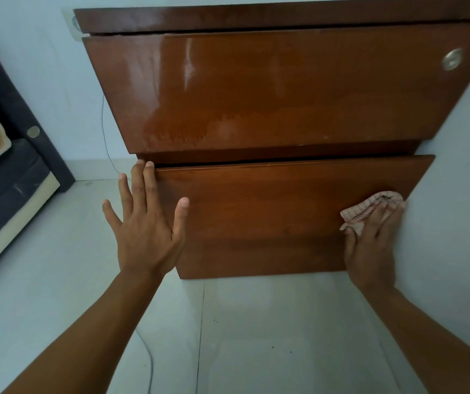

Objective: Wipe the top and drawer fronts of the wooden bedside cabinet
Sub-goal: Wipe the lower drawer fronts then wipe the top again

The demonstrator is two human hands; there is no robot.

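Observation:
The glossy brown wooden bedside cabinet point(270, 89) fills the upper view, with an upper drawer front and a lower drawer front point(256, 217). My left hand point(145, 223) lies flat with spread straight fingers against the lower drawer's left edge. My right hand point(373, 240) presses a red-and-white checked cloth point(361, 213) against the right end of the lower drawer front, fingers laid over the cloth. Damp streaks show on the upper drawer front.
A round metal knob point(452, 58) sits at the upper drawer's right. A white wall point(455, 194) borders the cabinet on the right. A dark bed frame with a mattress point(6, 166) stands at the left. A thin cable point(106, 132) runs down to the pale tiled floor point(256, 336).

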